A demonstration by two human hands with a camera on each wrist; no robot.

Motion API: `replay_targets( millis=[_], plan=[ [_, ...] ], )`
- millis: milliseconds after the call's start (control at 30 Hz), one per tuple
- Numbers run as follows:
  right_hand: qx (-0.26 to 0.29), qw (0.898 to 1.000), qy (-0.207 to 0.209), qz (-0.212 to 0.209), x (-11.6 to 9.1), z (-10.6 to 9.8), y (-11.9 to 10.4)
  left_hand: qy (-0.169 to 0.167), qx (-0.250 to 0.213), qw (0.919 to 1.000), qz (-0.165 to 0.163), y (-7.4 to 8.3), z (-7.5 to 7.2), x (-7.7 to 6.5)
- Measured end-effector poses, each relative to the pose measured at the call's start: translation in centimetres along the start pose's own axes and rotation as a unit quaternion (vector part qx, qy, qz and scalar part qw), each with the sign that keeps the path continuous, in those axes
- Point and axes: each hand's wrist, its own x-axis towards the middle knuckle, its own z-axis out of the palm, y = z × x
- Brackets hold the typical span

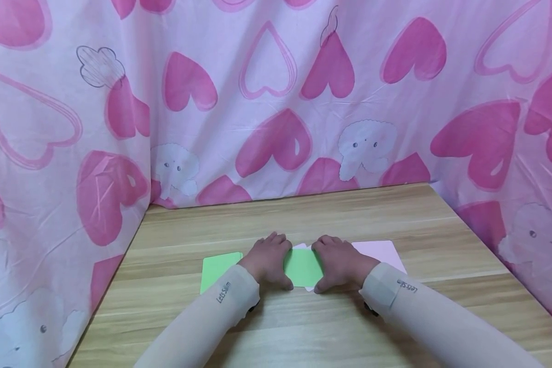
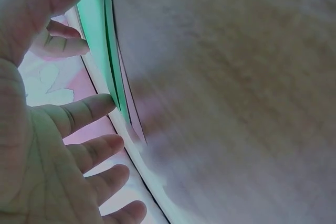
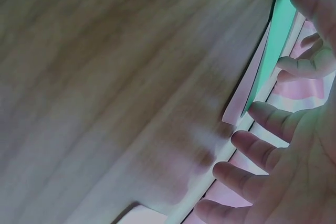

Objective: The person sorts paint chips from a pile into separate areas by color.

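Observation:
A green card (image 1: 303, 268) lies between my two hands, over pale pink card whose edges (image 1: 300, 246) show beyond it. My left hand (image 1: 270, 259) holds its left end, thumb at the near corner and fingers at the far side. At the right end my right hand (image 1: 341, 260) holds it the same way. The left wrist view shows the index fingertip touching the green card (image 2: 97, 30), with the other fingers spread. In the right wrist view a pink layer (image 3: 247, 85) shows beside the green card (image 3: 278, 35).
Another green card or small stack (image 1: 218, 268) lies left of my left hand, partly behind the forearm. A pale pink card (image 1: 381, 253) lies beyond my right wrist. The wooden table (image 1: 299, 327) is bordered by a pink heart-patterned curtain (image 1: 276, 189) at the back and sides.

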Motion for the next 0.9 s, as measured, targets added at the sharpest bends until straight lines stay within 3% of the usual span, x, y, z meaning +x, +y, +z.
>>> replay_targets(
  millis=[600, 900],
  plan=[
    [0.006, 1.0, 0.0, -0.002, 0.31, 0.18, 0.02, -0.003, 0.044, 0.999, 0.002, 0.63, 0.29, -0.3],
    [0.011, 1.0, -0.002, 0.001, 0.3, 0.16, -0.01, -0.005, 0.044, 0.999, -0.002, 0.79, 0.19, -0.51]
  ],
)
